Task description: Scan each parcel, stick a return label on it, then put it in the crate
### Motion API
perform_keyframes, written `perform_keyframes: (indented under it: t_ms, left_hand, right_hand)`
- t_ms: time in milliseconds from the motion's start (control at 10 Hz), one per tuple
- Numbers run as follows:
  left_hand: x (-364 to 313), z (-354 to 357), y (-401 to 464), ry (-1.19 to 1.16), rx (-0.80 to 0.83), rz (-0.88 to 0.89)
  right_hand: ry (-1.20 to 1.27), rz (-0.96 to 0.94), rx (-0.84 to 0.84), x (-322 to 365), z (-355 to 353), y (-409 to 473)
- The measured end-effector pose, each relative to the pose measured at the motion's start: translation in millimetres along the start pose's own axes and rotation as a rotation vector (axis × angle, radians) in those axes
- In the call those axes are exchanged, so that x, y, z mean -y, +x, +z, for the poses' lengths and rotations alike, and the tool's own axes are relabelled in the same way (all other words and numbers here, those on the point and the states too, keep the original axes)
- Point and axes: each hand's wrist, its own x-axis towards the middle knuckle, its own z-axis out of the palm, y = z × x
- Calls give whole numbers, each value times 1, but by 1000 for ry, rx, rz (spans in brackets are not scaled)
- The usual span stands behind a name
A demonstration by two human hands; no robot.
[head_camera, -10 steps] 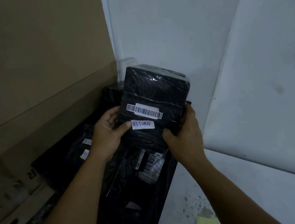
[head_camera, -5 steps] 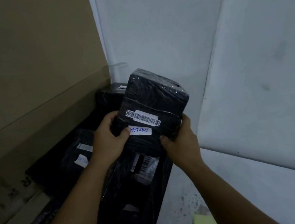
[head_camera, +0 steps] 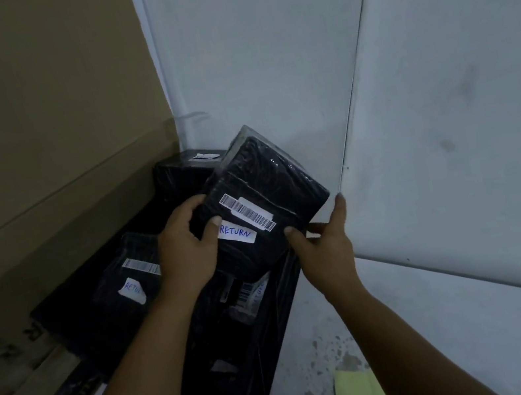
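Left hand (head_camera: 188, 248) grips the labelled parcel (head_camera: 262, 197), tilted up-right above the crate (head_camera: 275, 327); right hand (head_camera: 325, 248), thumb touching, fingers loosening

You're holding the parcel (head_camera: 267, 203) over the crate (head_camera: 275, 327), left hand (head_camera: 184, 249) on its left edge, right hand (head_camera: 327, 248) at its right. Two parcels are lying beneath: one (head_camera: 127, 276) left, one (head_camera: 188, 168) behind. Cardboard (head_camera: 32, 133) is standing left, wall (head_camera: 443, 95) right.
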Motion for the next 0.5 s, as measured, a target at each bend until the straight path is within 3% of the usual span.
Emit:
perform_keyframes:
  t_ms: [300,500]
  left_hand:
    - [3,-1,-4,187,17,168]
    - [-8,8,-14,134,-85,91]
  right_hand:
    - [-132,-56,1,-16,-10,14]
    - [-125,-55,27,-16,-18,12]
